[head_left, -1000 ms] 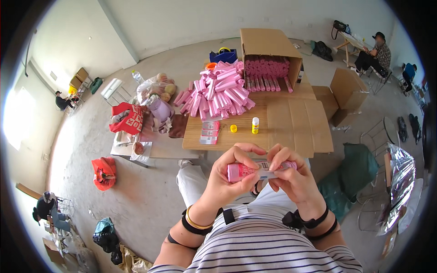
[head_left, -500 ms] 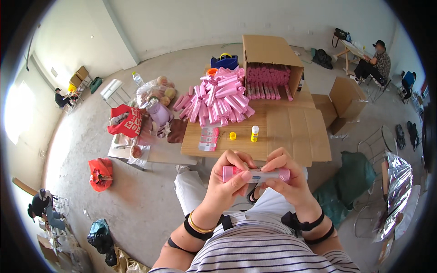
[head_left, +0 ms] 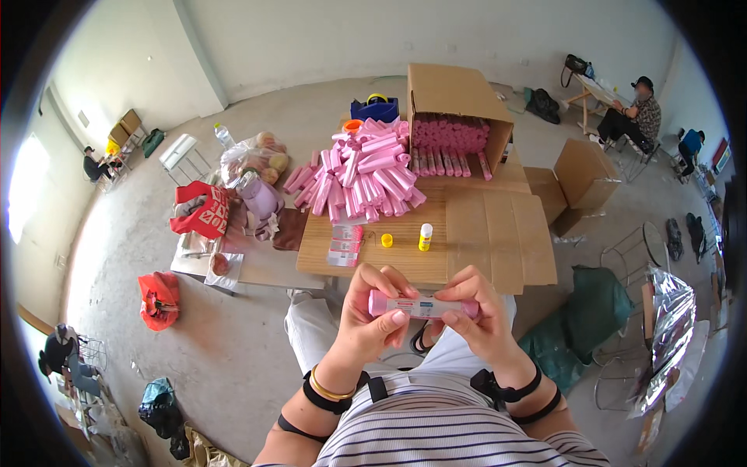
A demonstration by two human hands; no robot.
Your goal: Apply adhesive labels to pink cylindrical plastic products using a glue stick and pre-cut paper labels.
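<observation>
Above my lap, both hands hold a small pink roll (head_left: 470, 308) level by its two ends. A printed paper label (head_left: 414, 307) lies along its middle. My left hand (head_left: 364, 314) is closed around the left end, thumb at the label's lower edge. On the other end, my right hand (head_left: 484, 321) grips with thumb and fingertips. Just beyond, on the wooden table (head_left: 327, 253), an uncapped glue stick (head_left: 425, 237) stands upright beside its yellow cap (head_left: 387, 240). Several loose labels (head_left: 345, 245) lie to the left of the cap.
A heap of pink rolls (head_left: 362, 175) covers the table's back left. Beside it, a cardboard box (head_left: 459, 87) on its side holds stacked rolls. A blue tape dispenser (head_left: 373, 109) stands behind. Left are a red bag (head_left: 204, 210) and lilac bag (head_left: 261, 194); a green sack (head_left: 587, 311) lies right.
The roll has turned in my hands, so more of the label's printed face shows. My fingers have shifted slightly along it. The whole view has swung a little, moving the table leftward in the picture.
</observation>
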